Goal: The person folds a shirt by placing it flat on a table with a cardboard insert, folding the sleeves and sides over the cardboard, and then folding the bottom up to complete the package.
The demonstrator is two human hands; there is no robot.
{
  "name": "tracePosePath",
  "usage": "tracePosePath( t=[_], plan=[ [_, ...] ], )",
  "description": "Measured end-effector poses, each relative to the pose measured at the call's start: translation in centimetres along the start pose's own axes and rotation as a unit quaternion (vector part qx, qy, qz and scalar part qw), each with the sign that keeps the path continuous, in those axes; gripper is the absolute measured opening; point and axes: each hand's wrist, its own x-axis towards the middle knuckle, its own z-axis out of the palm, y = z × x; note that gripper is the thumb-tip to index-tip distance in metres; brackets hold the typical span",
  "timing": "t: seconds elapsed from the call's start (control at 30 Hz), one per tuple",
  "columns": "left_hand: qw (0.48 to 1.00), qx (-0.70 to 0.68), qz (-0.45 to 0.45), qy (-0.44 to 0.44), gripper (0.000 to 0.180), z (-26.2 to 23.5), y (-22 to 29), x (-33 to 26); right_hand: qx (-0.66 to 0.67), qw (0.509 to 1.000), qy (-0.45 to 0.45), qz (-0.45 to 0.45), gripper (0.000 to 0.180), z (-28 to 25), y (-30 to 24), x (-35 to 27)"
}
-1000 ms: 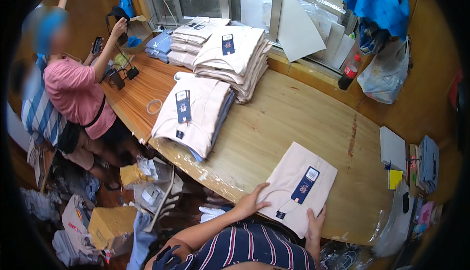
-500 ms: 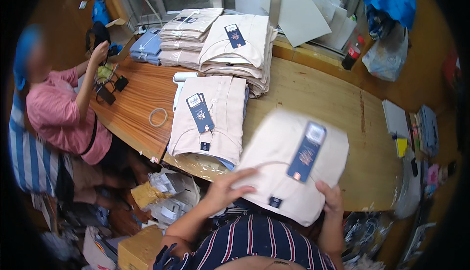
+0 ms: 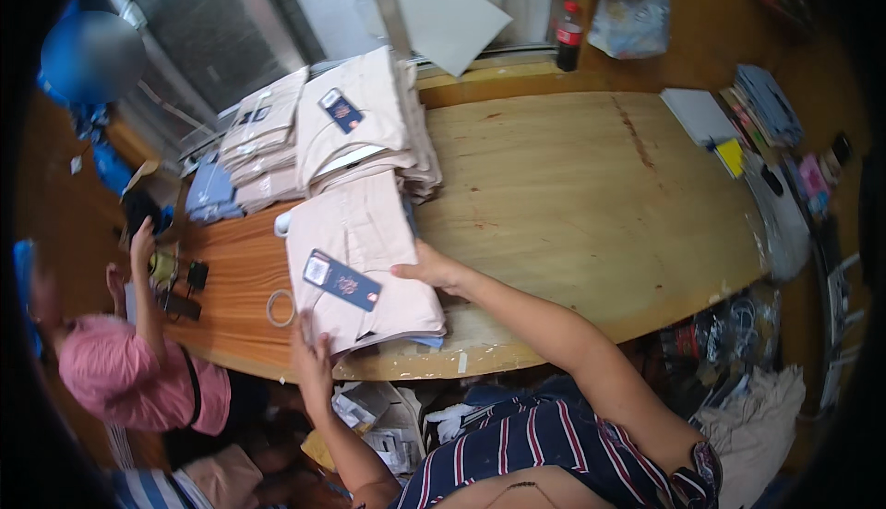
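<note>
A pale pink folded shirt (image 3: 369, 223) with a dark blue hang tag (image 3: 341, 280) lies on top of the small stack at the table's near edge. My right hand (image 3: 429, 267) grips its right edge, thumb on top and fingers partly hidden at the side. At the near left corner my left hand (image 3: 314, 357) holds the shirt's edge between thumb and fingers. A bit of blue cloth (image 3: 427, 341) sticks out beneath the near right corner. Just behind stands a taller stack of cream folded shirts (image 3: 355, 117), with another blue tag on top.
Left of that stand bagged folded shirts (image 3: 263, 131) and blue folded garments (image 3: 210, 188). A tape roll (image 3: 280, 308) lies near my left hand. A person in pink (image 3: 138, 371) works at the left. A dark drink bottle (image 3: 568, 38) stands on the sill; papers (image 3: 699, 117) lie at the right.
The pale shirt that both hands held over the front edge now rests on the near stack to the left. My hands moved left with it, and the view turned right.
</note>
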Motion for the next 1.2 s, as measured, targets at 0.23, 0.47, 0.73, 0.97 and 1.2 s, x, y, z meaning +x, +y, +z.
tracePosePath(
  t=[0.23, 0.47, 0.73, 0.97, 1.2],
  plan=[
    [0.85, 0.469, 0.241, -0.011, 0.051, 7.3, 7.5, 12.5, -0.177, 0.965, 0.173, -0.087, 0.08, -0.7, 3.2, -1.6],
    [0.821, 0.466, 0.267, -0.192, 0.046, 9.2, -1.6, 18.8, -0.346, 0.89, 0.297, -0.031, 0.053, -7.8, -5.8, -28.5],
    [0.87, 0.26, 0.419, -0.016, 0.043, 19.9, 17.4, 11.1, -0.269, -0.158, 0.946, 0.094, 0.02, 4.1, 9.8, -83.3],
    [0.799, -0.176, 0.541, -0.195, 0.041, 31.1, 33.8, 0.9, -0.122, -0.155, 0.936, 0.293, 0.026, 15.4, 21.1, -96.6],
    [0.689, -0.069, 0.625, -0.361, 0.044, 34.8, 43.7, -26.4, -0.195, -0.056, 0.941, 0.271, 0.023, 12.9, 20.9, -99.8]
  ],
)
